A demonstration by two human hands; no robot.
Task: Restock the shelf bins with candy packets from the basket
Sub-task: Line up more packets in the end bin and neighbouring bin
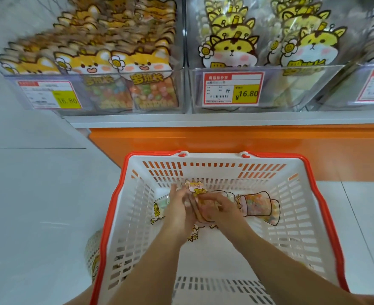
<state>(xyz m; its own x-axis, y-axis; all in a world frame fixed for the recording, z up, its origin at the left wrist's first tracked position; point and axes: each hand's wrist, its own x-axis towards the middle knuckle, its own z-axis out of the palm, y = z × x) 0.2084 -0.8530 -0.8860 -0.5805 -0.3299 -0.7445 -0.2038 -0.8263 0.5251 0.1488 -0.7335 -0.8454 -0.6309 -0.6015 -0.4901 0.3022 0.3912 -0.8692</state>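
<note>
Head view, progress: You looked well into the job, by my judgement. The left clear plastic shelf bin [14,84] of orange fox-faced packets [146,62] and the middle clear bin [302,69] of yellow cat-faced packets [232,51] both stood well filled.
Head view, left to do: The white slotted plastic basket [322,208] with its orange-red rim, below the shelf, was not yet emptied.
Task's thing: A fox-faced candy packet [196,189] stood low inside the basket, between your hands, not yet lifted out.
Left hand [178,208]: Its fingers lay fairly straight, pressed against the packet's side; blur hid the detail.
Right hand [219,211]: Its fingers curled over the packet, gripping it.
Count, bins: Three, with the third bin [344,91] cut off at the right edge.
Count, price tags [232,89]: Three, red-bordered, one per bin.
Count, baskets: One.
Count, loose packets [258,205]: At least three more lay in the basket: one left of your hands, one right, one under your wrists. The right one might have been two overlapping.
</note>
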